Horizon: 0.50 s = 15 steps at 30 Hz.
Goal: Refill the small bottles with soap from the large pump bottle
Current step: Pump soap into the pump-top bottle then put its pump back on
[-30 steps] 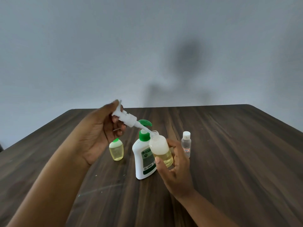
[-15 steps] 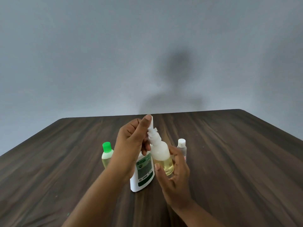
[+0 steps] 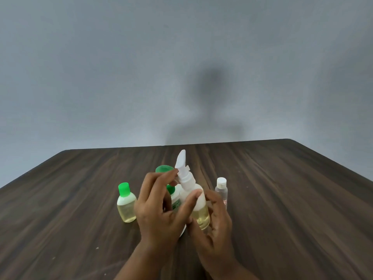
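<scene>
My right hand (image 3: 214, 225) grips a small translucent bottle (image 3: 198, 211) partly filled with yellow soap, held upright above the table. Its white spray nozzle cap (image 3: 182, 170) now sits on the bottle's neck, and my left hand (image 3: 159, 207) has its fingertips at the cap's collar and its thumb on the bottle's shoulder. Behind my left hand stands the large white pump bottle (image 3: 175, 201) with a green pump head (image 3: 163, 169), mostly hidden. A small bottle with a green cap (image 3: 126, 203) stands to the left, a small clear bottle with a white cap (image 3: 221, 190) to the right.
All bottles stand near the middle of a dark wood-grain table (image 3: 282, 199). A plain grey wall (image 3: 121, 67) rises behind the far edge.
My left hand brought the white nozzle cap from the left down onto the small bottle's neck. The cap now stands upright on the bottle, and the fingers have shifted to its collar.
</scene>
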Tool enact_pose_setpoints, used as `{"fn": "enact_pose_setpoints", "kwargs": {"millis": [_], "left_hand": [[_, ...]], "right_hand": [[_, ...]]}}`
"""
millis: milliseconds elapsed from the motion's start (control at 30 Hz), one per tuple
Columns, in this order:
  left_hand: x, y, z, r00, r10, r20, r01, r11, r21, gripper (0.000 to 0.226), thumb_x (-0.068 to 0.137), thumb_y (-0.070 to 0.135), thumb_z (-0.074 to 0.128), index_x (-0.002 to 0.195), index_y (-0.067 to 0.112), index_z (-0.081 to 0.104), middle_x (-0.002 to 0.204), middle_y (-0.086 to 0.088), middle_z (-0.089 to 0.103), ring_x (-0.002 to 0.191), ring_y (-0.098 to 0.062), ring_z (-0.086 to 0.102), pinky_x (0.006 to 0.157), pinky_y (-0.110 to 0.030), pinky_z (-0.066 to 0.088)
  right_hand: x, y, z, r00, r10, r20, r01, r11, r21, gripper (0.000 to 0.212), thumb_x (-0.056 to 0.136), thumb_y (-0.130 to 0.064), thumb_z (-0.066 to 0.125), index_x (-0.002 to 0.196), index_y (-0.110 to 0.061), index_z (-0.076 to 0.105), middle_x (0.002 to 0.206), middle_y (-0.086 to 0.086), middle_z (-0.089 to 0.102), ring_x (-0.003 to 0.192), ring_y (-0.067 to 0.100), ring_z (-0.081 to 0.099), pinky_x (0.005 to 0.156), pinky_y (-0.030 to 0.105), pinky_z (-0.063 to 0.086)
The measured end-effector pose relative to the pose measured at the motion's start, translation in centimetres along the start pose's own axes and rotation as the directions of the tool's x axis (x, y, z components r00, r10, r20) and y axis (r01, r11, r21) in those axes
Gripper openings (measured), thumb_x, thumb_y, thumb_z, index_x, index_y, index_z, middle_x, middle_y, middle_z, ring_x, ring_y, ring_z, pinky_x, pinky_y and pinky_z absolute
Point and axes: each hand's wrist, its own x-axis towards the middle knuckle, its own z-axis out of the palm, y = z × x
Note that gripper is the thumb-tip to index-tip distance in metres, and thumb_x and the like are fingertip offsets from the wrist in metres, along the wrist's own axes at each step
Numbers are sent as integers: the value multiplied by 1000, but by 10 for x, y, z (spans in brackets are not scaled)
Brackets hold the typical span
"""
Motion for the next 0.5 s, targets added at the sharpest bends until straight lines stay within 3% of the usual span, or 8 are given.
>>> {"fn": "enact_pose_setpoints", "kwargs": {"millis": [100,233,367,500], "left_hand": [[-5,-5,-1,998,-25,-53,21,998,-63,38,89,51,59,95,13,56,92,9,50,53,1,43,55,-2,35],[-5,-4,-7,987,-127,-101,110,980,-163,32,88,50,60,87,18,56,87,21,52,52,2,44,52,-4,33],[-9,-3,-9,983,-172,-71,157,972,-177,32,92,49,53,85,17,56,77,9,52,58,2,47,53,-6,35],[-13,-8,-8,957,-290,-3,279,923,-263,34,92,51,52,89,19,63,79,-3,63,59,-14,55,52,-26,45]], "right_hand": [[-1,-1,1,999,-41,-11,40,998,-55,43,84,-39,69,122,-42,51,105,-9,68,89,15,70,69,32,59],[-7,1,5,999,-34,5,34,992,-120,44,82,-57,68,116,-33,54,107,-8,65,92,17,68,70,36,59],[-10,1,4,1000,1,7,0,995,-103,46,79,-55,74,114,-33,54,107,-3,64,91,22,68,69,38,58],[-7,-1,2,999,-27,-20,25,997,-78,44,82,-43,75,120,-31,55,113,-6,63,98,20,67,74,35,58]]}}
